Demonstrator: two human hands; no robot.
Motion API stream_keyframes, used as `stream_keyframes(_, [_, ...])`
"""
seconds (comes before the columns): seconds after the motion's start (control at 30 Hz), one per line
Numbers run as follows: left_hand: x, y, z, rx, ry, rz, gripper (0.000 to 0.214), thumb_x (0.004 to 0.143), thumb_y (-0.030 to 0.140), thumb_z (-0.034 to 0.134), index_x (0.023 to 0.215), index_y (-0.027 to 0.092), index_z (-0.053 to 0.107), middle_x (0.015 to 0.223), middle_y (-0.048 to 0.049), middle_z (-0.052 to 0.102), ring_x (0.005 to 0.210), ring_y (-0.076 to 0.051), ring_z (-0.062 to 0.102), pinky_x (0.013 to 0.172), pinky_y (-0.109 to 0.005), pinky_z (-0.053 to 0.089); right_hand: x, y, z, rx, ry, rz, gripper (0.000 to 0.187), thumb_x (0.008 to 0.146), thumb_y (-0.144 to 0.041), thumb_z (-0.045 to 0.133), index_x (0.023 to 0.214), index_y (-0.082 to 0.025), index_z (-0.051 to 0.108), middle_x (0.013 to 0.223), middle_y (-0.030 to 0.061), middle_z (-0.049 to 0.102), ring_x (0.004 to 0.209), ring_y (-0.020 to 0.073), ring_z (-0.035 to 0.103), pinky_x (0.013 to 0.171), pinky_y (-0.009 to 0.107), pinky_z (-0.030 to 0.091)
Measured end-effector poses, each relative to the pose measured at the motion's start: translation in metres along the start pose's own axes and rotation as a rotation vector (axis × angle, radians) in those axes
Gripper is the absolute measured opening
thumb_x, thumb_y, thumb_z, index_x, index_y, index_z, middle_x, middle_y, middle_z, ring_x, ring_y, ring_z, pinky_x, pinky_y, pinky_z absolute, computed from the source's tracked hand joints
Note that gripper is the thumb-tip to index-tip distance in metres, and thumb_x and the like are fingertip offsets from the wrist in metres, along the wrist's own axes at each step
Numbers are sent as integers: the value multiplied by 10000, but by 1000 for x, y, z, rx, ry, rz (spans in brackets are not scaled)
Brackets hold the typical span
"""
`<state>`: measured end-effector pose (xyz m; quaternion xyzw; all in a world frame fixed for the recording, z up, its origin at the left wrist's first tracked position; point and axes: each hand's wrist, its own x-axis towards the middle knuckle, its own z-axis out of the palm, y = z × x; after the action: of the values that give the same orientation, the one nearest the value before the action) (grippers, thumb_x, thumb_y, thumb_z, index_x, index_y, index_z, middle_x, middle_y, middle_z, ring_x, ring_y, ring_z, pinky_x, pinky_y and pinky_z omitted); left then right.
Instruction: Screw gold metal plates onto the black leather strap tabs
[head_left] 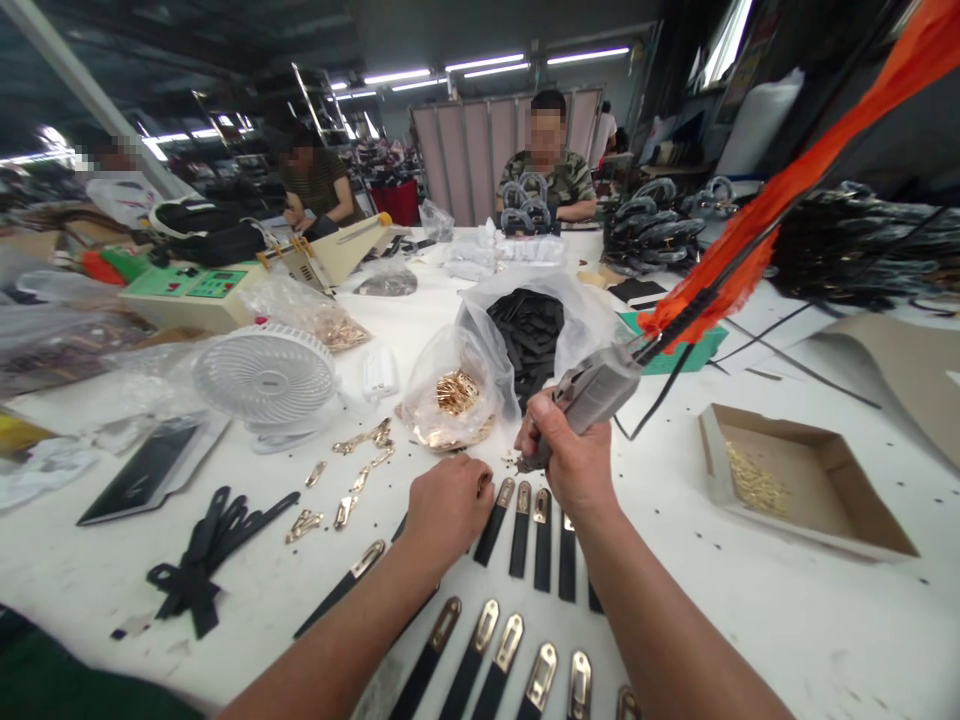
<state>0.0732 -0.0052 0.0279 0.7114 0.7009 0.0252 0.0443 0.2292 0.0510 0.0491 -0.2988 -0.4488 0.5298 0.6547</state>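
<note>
My right hand (570, 458) is wrapped round a grey powered screwdriver (592, 392), tip pointing down at the table near a row of black straps with gold metal ends (525, 525). A black cable and orange cloth wrap (750, 255) run up from the tool. My left hand (448, 505) is curled, fingers pressed down by the top of a black strap (495, 520); what it pinches is hidden. A second row of black straps with gold clips (495, 665) lies nearer me.
Clear bags of gold clips (454, 400) and black strips (529, 335) sit beyond my hands. A white fan (262, 380), loose gold clips (360, 450), a bundle of black straps (206, 565) lie left. A cardboard tray of small screws (795, 480) is right. Other people sit across the table.
</note>
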Motion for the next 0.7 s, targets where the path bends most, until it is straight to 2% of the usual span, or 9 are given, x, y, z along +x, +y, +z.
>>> stream_keyframes(0.1, [0, 2, 1, -11, 29, -55, 182, 975, 302, 610, 1100, 269, 738, 1074, -36, 790, 1051, -252, 726, 814, -332, 498, 0, 1, -1, -21, 4, 8, 418, 844, -568, 838, 813, -195, 653, 529, -27, 595, 451, 146, 564, 445, 262, 487])
stream_keyframes(0.2, [0, 2, 2, -12, 41, -95, 377, 951, 302, 634, 1325, 284, 674, 1123, -45, 798, 1068, -275, 733, 834, -360, 513, -1, 1, -3, -36, 2, 15, 424, 846, -577, 834, 822, -190, 662, 532, -23, 605, 460, 148, 572, 467, 267, 496])
stream_keyframes(0.27, [-1, 3, 2, 6, 32, -95, 425, 959, 306, 624, 1382, 284, 647, 1136, -56, 797, 1076, -285, 732, 839, -374, 520, -1, 2, -3, -39, 9, 17, 424, 843, -578, 835, 828, -190, 667, 534, -23, 610, 462, 147, 574, 476, 269, 502])
stream_keyframes(0.43, [-5, 3, 1, 6, 43, -72, 314, 982, 328, 616, 1283, 268, 683, 1170, -60, 785, 1133, -289, 712, 860, -386, 529, -2, 3, -4, -40, 11, 18, 406, 861, -560, 826, 807, -196, 654, 531, -25, 606, 461, 137, 556, 461, 254, 481])
stream_keyframes(0.6, [-8, 3, 3, 22, 39, -55, 175, 1008, 353, 587, 1068, 250, 715, 1087, -56, 769, 1050, -270, 718, 823, -363, 520, -4, 4, -3, -57, -1, 21, 417, 875, -568, 809, 783, -201, 635, 522, -25, 594, 459, 144, 550, 447, 259, 475])
stream_keyframes(0.7, [-8, 2, 3, 41, 21, -36, 195, 1023, 346, 558, 983, 247, 721, 1051, -57, 755, 998, -265, 719, 793, -359, 506, -4, 6, -3, -55, -13, 16, 410, 884, -555, 809, 776, -202, 632, 516, -28, 589, 460, 143, 552, 455, 256, 471])
